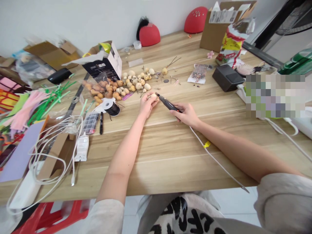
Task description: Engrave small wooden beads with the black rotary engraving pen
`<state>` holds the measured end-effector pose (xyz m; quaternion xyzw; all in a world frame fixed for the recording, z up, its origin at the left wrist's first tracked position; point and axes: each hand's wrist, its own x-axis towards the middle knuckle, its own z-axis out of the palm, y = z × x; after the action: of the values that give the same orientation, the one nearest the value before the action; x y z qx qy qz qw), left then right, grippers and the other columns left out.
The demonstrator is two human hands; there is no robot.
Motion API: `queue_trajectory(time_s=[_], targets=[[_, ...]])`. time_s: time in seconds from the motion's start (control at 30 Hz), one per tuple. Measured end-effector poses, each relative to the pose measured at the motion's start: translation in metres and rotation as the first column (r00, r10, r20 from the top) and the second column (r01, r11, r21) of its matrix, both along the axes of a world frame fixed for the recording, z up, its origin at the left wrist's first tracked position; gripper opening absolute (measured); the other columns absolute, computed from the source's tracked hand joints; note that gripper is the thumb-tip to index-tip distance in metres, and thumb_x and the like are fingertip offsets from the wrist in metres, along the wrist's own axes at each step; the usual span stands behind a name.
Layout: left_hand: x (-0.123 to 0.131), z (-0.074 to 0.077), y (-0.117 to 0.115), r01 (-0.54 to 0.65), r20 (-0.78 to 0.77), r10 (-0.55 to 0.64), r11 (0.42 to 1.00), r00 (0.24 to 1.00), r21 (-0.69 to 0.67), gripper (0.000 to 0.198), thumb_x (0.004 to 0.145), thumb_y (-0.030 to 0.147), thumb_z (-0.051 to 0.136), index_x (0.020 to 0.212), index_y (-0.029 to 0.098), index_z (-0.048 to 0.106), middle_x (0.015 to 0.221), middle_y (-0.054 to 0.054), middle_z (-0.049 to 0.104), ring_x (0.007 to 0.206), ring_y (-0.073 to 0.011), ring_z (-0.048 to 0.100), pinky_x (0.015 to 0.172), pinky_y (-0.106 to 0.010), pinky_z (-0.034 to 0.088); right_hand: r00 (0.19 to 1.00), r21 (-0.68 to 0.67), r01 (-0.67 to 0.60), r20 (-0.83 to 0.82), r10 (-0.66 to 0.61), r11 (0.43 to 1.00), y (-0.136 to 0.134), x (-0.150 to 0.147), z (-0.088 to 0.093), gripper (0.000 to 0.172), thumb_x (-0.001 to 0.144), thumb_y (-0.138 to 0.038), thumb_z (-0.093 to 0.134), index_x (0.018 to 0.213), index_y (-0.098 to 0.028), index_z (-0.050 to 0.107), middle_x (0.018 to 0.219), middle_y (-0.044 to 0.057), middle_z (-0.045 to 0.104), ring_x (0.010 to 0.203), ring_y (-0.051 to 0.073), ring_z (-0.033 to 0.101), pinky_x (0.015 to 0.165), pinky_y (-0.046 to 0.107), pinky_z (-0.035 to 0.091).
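My left hand (147, 104) holds a small pale dried gourd (153, 96) in its fingertips. My right hand (186, 114) grips a black pen-style rotary tool (168, 103), whose tip meets or nearly meets the gourd. A white cord (214, 159) runs from the tool across the wooden table (168, 143) and over its front edge. Just beyond my hands lie a heap of pale dried gourds (135, 79) and a heap of orange-brown ones (104, 89).
A spool of black cord (112, 109), a black marker (101, 123) and a plastic compartment box (90, 123) stand left of my hands. White cables (53, 143) and pipe cleaners (31, 107) crowd the left. A black box (226, 77) and cardboard carton (214, 29) stand far right.
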<state>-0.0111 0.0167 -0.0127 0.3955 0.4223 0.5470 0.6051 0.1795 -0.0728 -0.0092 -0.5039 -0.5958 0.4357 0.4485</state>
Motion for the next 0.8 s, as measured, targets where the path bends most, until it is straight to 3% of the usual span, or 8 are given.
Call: queue_trajectory(time_s=[0.23, 0.37, 0.5, 0.63, 0.8], targets=[[0.0021, 0.0013, -0.0018, -0.015, -0.015, 0.015, 1.000, 1.000, 0.000, 0.030, 0.072, 0.017, 0.079, 0.093, 0.020, 0.058, 0.085, 0.000, 0.072, 0.091, -0.0127, 0.071, 0.098, -0.033, 0.054, 1.000, -0.004, 0.024, -0.019, -0.024, 1.000, -0.0003, -0.0009, -0.0022, 0.055, 0.074, -0.038, 0.069, 0.122, -0.012, 0.069, 0.077, 0.003, 0.073, 0.040, 0.009, 0.052, 0.039, 0.022, 0.042], [0.0033, 0.0019, -0.0049, 0.022, -0.042, -0.022, 1.000, 0.999, 0.009, 0.038, 0.067, 0.021, 0.085, 0.095, 0.021, 0.059, 0.083, 0.003, 0.071, 0.076, -0.0107, 0.070, 0.081, -0.027, 0.057, 0.998, -0.008, 0.041, -0.046, -0.041, 0.999, 0.0000, -0.0015, -0.0037, 0.058, 0.073, -0.038, 0.069, 0.124, -0.010, 0.068, 0.078, 0.004, 0.073, 0.039, 0.008, 0.051, 0.037, 0.021, 0.041], [0.0037, 0.0027, -0.0054, 0.030, -0.071, -0.028, 0.999, 0.997, 0.039, 0.037, 0.065, 0.026, 0.088, 0.093, 0.019, 0.065, 0.084, 0.002, 0.071, 0.070, -0.0087, 0.069, 0.063, -0.018, 0.051, 0.998, 0.002, 0.041, -0.051, -0.041, 0.999, -0.0001, -0.0018, -0.0031, 0.058, 0.074, -0.038, 0.069, 0.124, -0.010, 0.068, 0.077, 0.004, 0.074, 0.039, 0.008, 0.051, 0.037, 0.022, 0.042], [0.0035, 0.0027, -0.0027, 0.020, 0.001, -0.020, 0.999, 1.000, 0.046, 0.027, 0.070, 0.025, 0.084, 0.092, 0.020, 0.068, 0.083, 0.001, 0.071, 0.073, -0.0086, 0.069, 0.071, -0.021, 0.055, 0.998, -0.003, 0.047, -0.037, -0.047, 0.999, -0.0009, -0.0020, -0.0012, 0.059, 0.074, -0.038, 0.069, 0.126, -0.010, 0.067, 0.081, 0.006, 0.074, 0.039, 0.009, 0.051, 0.037, 0.023, 0.041], [0.0029, -0.0004, -0.0007, 0.017, 0.016, -0.018, 0.998, 1.000, 0.063, 0.033, 0.069, 0.025, 0.085, 0.097, 0.021, 0.068, 0.086, 0.000, 0.074, 0.078, -0.0109, 0.070, 0.074, -0.022, 0.054, 0.999, 0.005, 0.045, 0.003, -0.045, 0.999, -0.0012, -0.0016, 0.0006, 0.060, 0.075, -0.039, 0.067, 0.128, -0.010, 0.067, 0.076, 0.005, 0.073, 0.039, 0.010, 0.052, 0.039, 0.024, 0.043]])
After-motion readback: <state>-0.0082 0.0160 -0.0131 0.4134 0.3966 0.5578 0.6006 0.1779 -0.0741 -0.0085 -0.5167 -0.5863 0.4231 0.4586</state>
